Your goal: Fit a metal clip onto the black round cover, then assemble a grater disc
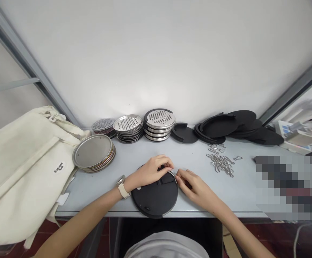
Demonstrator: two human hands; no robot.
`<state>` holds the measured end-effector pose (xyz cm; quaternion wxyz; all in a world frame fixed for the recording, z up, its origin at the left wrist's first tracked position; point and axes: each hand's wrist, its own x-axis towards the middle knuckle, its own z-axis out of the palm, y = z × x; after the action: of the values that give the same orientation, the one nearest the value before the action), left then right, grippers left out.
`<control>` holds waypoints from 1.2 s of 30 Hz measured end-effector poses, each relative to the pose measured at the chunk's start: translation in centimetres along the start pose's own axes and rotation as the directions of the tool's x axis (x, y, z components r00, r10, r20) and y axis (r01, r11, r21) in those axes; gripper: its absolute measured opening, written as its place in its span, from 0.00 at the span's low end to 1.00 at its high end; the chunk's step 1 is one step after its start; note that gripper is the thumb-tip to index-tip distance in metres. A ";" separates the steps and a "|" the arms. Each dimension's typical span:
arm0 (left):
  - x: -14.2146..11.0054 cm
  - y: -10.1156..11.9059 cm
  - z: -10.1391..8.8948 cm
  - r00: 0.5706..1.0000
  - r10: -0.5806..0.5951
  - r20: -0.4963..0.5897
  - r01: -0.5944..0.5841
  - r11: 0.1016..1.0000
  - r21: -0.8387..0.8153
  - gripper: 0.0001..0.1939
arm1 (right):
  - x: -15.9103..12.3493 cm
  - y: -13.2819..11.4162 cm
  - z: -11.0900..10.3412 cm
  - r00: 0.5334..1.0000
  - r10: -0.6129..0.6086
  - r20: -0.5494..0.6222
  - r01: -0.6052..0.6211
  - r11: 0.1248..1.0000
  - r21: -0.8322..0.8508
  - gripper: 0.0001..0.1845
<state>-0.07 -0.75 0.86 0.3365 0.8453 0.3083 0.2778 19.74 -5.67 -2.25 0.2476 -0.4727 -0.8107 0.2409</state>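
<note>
"Two things could be going wrong?"

"Yes. On the table (pixel 188 156), one round black plate (pixel 156 200) is sitting right at the front edge, so pushing could be tipping it off. Over it, the left hand (pixel 153 168) and right hand (pixel 195 186) are pinching, nearly closed, on one small clip (pixel 172 174). It's looking smooth, so it could be slipping."

"How many others?"

"One bag (pixel 29 168) is resting at left. Four metal stacks (pixel 93 152) are standing. Spare black plates (pixel 220 125) and loose clips (pixel 220 163) are overlapping, too jumbled for counting."
</note>
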 end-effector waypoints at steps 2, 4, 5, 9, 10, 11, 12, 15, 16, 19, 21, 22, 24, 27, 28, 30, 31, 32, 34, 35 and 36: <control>0.0 0.0 0.0 1.000 0.005 0.008 -0.005 1.000 0.016 0.06 | 0.0 -0.1 0.0 1.000 -0.010 0.000 0.010 1.000 -0.007 0.15; 0.0 0.0 0.0 1.000 0.011 0.014 -0.012 0.999 0.034 0.06 | 0.1 -0.1 0.0 1.000 -0.018 -0.001 0.018 1.000 -0.010 0.15; 0.0 0.1 0.0 1.000 0.014 0.016 -0.014 0.999 0.045 0.06 | 0.1 -0.1 0.0 1.000 -0.021 -0.001 0.021 1.000 -0.011 0.15; 0.0 0.1 0.0 1.000 0.021 0.016 -0.022 0.997 0.072 0.05 | 0.1 0.0 0.0 1.000 -0.024 0.008 0.024 1.000 -0.017 0.15; -0.1 0.2 0.0 1.000 0.020 0.017 -0.021 0.997 0.071 0.05 | 0.1 0.0 0.0 1.000 -0.023 0.009 0.023 1.000 -0.018 0.15; -0.1 0.2 0.0 1.000 0.018 0.017 -0.019 0.997 0.069 0.05 | 0.1 0.0 0.1 1.000 -0.022 0.007 0.022 1.000 -0.018 0.15; -0.1 0.2 0.0 1.000 0.014 0.018 -0.015 0.998 0.066 0.05 | 0.1 0.0 0.1 1.000 -0.021 0.005 0.021 1.000 -0.018 0.15; -0.2 0.2 0.1 1.000 0.011 0.015 -0.012 0.998 0.069 0.06 | 0.2 0.0 0.1 1.000 -0.019 -0.006 0.019 1.000 -0.019 0.15; -0.2 0.2 0.1 1.000 0.016 0.015 -0.017 0.997 0.076 0.06 | 0.2 0.0 0.1 1.000 -0.020 -0.009 0.019 1.000 -0.021 0.15; -0.3 0.2 0.1 0.999 0.033 0.031 -0.036 0.995 0.088 0.06 | 0.2 0.0 0.1 1.000 -0.022 -0.006 0.022 0.999 -0.029 0.15; -0.3 0.2 0.0 0.998 0.039 0.044 -0.042 0.996 0.084 0.08 | 0.2 0.0 0.1 1.000 -0.023 0.000 0.023 0.999 -0.033 0.15; -0.3 0.3 -0.1 0.998 0.040 0.049 -0.044 0.996 0.082 0.09 | 0.2 -0.1 0.1 1.000 -0.022 0.003 0.022 0.999 -0.034 0.15; -0.3 0.2 -0.1 0.998 0.042 0.056 -0.047 0.996 0.082 0.09 | 0.2 -0.1 0.1 1.000 -0.020 0.006 0.020 0.999 -0.035 0.15; -0.3 0.2 -0.2 0.997 0.050 0.060 -0.055 0.995 0.082 0.09 | 0.2 -0.1 0.0 1.000 -0.019 0.009 0.019 0.999 -0.033 0.14; -0.3 0.2 -0.2 0.997 0.052 0.059 -0.057 0.995 0.081 0.10 | 0.2 -0.1 0.0 1.000 -0.016 0.010 0.017 0.999 -0.032 0.14; -0.4 0.2 -0.2 0.997 0.050 0.061 -0.055 0.995 0.083 0.10 | 0.1 -0.1 0.0 1.000 -0.009 0.012 0.009 1.000 -0.025 0.14; -0.4 0.2 -0.1 0.997 0.047 0.063 -0.052 0.995 0.085 0.10 | 0.1 0.0 0.0 1.000 -0.006 0.011 0.006 1.000 -0.017 0.13; -0.4 0.2 -0.1 0.997 0.043 0.067 -0.049 0.995 0.086 0.09 | 0.1 0.0 0.0 1.000 -0.004 0.010 0.004 1.000 -0.005 0.12; -0.4 0.1 -0.1 0.996 0.039 0.078 -0.046 0.995 0.088 0.10 | 0.1 0.0 0.1 1.000 -0.004 0.009 0.003 1.000 0.018 0.11; -0.4 0.1 -0.1 0.996 0.041 0.082 -0.048 0.995 0.091 0.11 | 0.1 0.0 0.1 1.000 -0.002 0.011 0.002 1.000 0.025 0.10; -0.4 0.0 -0.1 0.995 0.044 0.086 -0.052 0.994 0.095 0.13 | 0.1 0.0 0.1 1.000 0.002 0.014 -0.002 1.000 0.029 0.10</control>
<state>-0.37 -1.01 0.81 0.3007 0.8788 0.2865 0.2350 19.68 -5.61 -2.34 0.2486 -0.4682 -0.8084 0.2559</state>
